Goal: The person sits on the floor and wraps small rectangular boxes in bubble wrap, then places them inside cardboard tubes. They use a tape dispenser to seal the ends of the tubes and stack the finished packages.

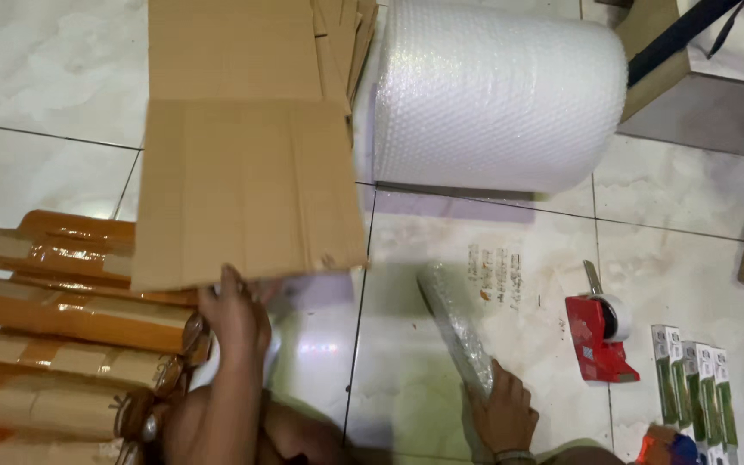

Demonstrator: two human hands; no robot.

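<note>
My left hand (232, 320) grips the near edge of a flat brown cardboard sheet (247, 194), lifted off the white tiled floor. My right hand (503, 412) holds the near end of a long thin item wrapped in bubble wrap (455, 323), which lies slanted on the floor. Both hands are low in the view, the cardboard to the left and the wrapped item to the right.
A big roll of bubble wrap (497, 95) stands at the back. More flat cardboard (337, 34) is stacked behind the sheet. Taped cardboard tubes (62, 344) pile up at the left. A red tape dispenser (600, 331) and green-and-white small boxes (691, 387) lie at the right.
</note>
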